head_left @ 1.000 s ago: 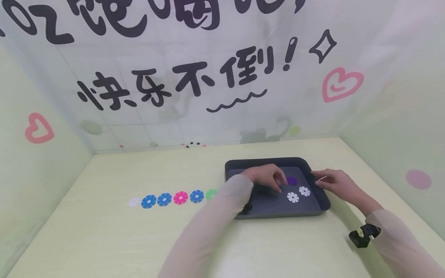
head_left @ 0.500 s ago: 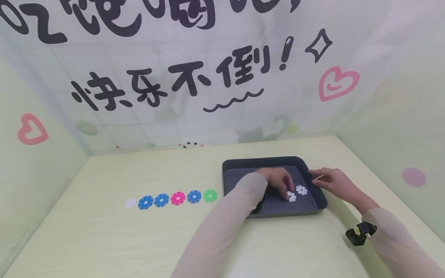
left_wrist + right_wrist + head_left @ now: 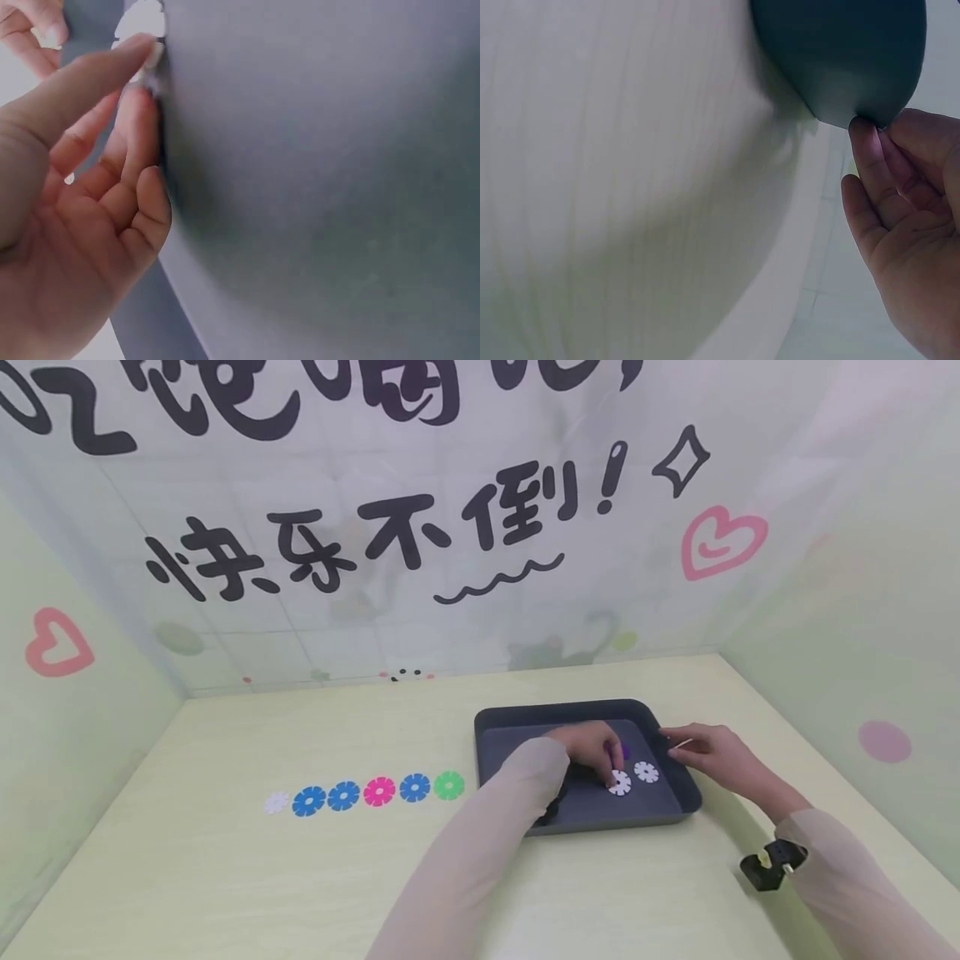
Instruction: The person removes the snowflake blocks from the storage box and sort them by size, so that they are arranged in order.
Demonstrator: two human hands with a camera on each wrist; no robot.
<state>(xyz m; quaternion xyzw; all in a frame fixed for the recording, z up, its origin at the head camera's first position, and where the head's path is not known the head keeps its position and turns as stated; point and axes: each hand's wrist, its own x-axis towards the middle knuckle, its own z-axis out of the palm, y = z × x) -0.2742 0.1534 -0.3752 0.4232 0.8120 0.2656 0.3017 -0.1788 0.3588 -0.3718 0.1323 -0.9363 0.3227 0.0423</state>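
My left hand (image 3: 591,747) reaches into the dark grey tray (image 3: 558,713), thumb and forefinger pinching a white snowflake disc (image 3: 621,785). The left wrist view shows the thumb laid over this white disc (image 3: 141,21) and the forefinger at its edge. A second white snowflake disc (image 3: 647,772) lies just right of it on the tray floor. Behind the left fingers a purple disc (image 3: 626,752) is partly hidden. On the tray's right side, my right hand (image 3: 708,750) grips the rim; in the right wrist view its thumb and fingers pinch the tray corner (image 3: 847,67).
Left of the tray a row of snowflake discs lies on the pale table (image 3: 300,885): a white one (image 3: 277,802), two blue, a pink one (image 3: 379,792), another blue and a green one (image 3: 449,786). Printed wall sheets (image 3: 420,635) enclose the table's back and sides.
My left hand has moved right and down from beside the purple disc to the nearer white disc, and now pinches it. The right hand stays at the tray rim. The view has shifted slightly.
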